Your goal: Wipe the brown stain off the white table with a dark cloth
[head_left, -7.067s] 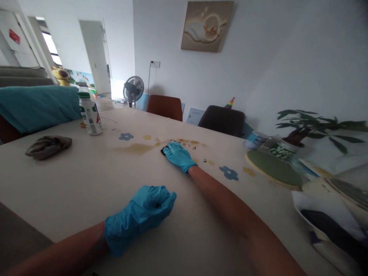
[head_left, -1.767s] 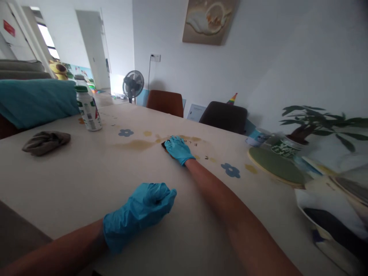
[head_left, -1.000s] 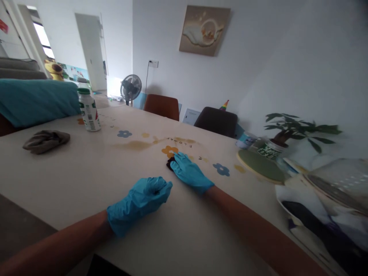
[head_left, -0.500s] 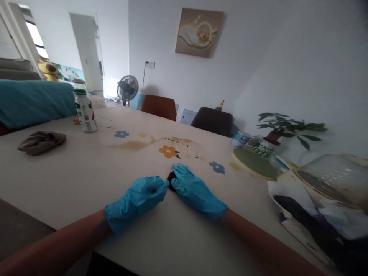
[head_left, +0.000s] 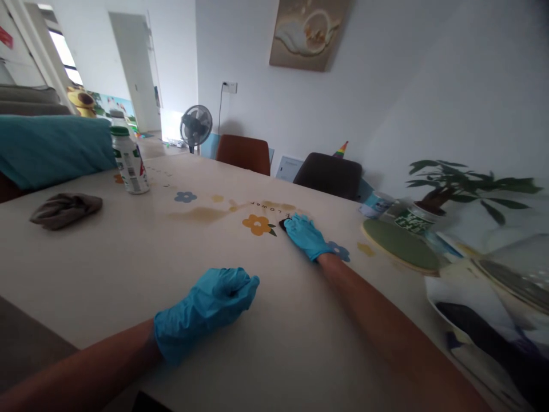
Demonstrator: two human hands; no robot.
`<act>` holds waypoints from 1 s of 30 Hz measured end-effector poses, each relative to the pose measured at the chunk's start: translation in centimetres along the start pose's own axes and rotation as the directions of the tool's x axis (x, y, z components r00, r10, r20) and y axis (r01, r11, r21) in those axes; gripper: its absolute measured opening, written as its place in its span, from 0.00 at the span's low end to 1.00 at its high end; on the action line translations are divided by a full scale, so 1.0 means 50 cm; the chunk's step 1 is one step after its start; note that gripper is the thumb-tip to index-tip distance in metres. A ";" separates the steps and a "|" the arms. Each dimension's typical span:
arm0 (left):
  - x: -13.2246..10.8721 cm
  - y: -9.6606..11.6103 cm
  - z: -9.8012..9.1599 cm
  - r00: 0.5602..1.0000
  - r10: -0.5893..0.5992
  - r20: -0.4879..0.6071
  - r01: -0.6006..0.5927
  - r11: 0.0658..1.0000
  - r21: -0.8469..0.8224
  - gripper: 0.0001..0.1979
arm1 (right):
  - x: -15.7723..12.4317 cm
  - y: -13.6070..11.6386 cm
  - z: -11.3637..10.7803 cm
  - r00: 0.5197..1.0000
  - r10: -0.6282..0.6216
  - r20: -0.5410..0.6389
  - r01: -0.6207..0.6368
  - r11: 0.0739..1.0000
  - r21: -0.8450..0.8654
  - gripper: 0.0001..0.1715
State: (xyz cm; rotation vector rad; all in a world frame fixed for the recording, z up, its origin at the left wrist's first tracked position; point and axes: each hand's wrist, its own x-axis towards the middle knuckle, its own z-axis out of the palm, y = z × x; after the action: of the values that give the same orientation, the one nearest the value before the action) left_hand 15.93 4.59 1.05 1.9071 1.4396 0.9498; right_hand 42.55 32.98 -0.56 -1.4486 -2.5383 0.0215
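Note:
Both my hands wear blue gloves. My right hand reaches far across the cream flower-print table and presses a small dark pad flat against the surface, just right of an orange flower print. Its fingers lie over the pad, which shows only at the fingertips. A brownish stain spreads to the left of the flower. My left hand rests on the table nearer to me, curled into a loose fist with nothing visible in it.
A green-capped white bottle and a crumpled grey cloth lie at the far left. At the right stand a round green mat, a potted plant, a small can and a bag. Two chairs face the far edge.
My right hand slid the dark pad back close to my left hand, then pushed it out again to the far right of the orange flower. My left hand stayed put.

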 end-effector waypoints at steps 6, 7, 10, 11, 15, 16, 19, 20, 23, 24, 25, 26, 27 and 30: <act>-0.002 -0.031 0.010 1.000 -0.007 0.013 0.008 1.000 -0.027 0.27 | 0.056 0.022 -0.011 0.978 0.197 0.067 -0.197 0.980 -0.014 0.35; -0.003 -0.032 0.010 1.000 0.001 0.002 -0.001 1.000 -0.021 0.27 | 0.060 0.023 -0.012 0.975 0.210 0.072 -0.210 0.978 -0.013 0.35; -0.003 -0.028 0.009 1.000 0.020 -0.014 -0.020 1.000 0.007 0.25 | 0.066 0.024 -0.014 0.971 0.224 0.082 -0.224 0.975 -0.009 0.35; -0.003 -0.025 0.007 1.000 0.018 -0.014 -0.018 1.000 0.009 0.25 | 0.066 0.023 -0.014 0.971 0.222 0.084 -0.222 0.975 -0.006 0.36; 0.003 -0.008 0.001 1.000 0.002 -0.015 -0.002 1.000 0.004 0.24 | 0.052 0.018 -0.016 0.975 0.201 0.093 -0.203 0.979 0.011 0.38; 0.005 -0.005 0.000 1.000 0.001 -0.018 -0.001 1.000 0.002 0.25 | 0.043 0.017 -0.017 0.976 0.193 0.095 -0.196 0.981 0.016 0.38; 0.009 -0.002 -0.001 1.000 0.000 -0.003 0.000 1.000 -0.008 0.25 | 0.002 0.013 -0.018 0.982 0.160 0.098 -0.164 0.986 0.030 0.39; 0.009 -0.002 -0.001 1.000 -0.003 0.000 0.003 1.000 -0.007 0.25 | -0.017 0.012 -0.017 0.984 0.147 0.098 -0.151 0.988 0.034 0.39; 0.008 -0.001 0.001 1.000 -0.003 -0.016 0.003 1.000 0.007 0.24 | -0.079 0.011 -0.006 0.996 0.049 0.077 -0.054 0.996 0.070 0.38; 0.008 0.000 0.001 1.000 -0.003 -0.023 0.004 1.000 0.011 0.24 | -0.099 0.009 0.000 0.998 0.002 0.058 -0.007 0.996 0.090 0.38; 0.008 0.002 0.001 1.000 -0.003 -0.025 0.003 1.000 0.016 0.23 | -0.119 0.006 0.007 0.999 -0.039 0.031 0.036 0.993 0.109 0.39; 0.008 0.005 0.001 1.000 -0.005 -0.026 0.005 1.000 0.024 0.23 | -0.138 0.001 0.014 0.998 -0.066 -0.002 0.066 0.990 0.128 0.40; 0.008 0.008 0.000 1.000 -0.010 -0.025 0.011 0.999 0.034 0.23 | -0.156 -0.006 0.021 0.997 -0.071 -0.034 0.075 0.987 0.145 0.41; 0.010 0.016 -0.004 0.999 -0.039 -0.006 0.040 0.998 0.056 0.22 | -0.212 -0.039 0.034 0.997 -0.032 -0.069 0.045 0.982 0.186 0.45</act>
State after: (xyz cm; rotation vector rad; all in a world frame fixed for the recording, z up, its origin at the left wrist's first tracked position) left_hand 16.30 4.86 1.92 1.9100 1.5158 0.9055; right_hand 45.77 23.11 -3.89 -1.3068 -2.4369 0.1972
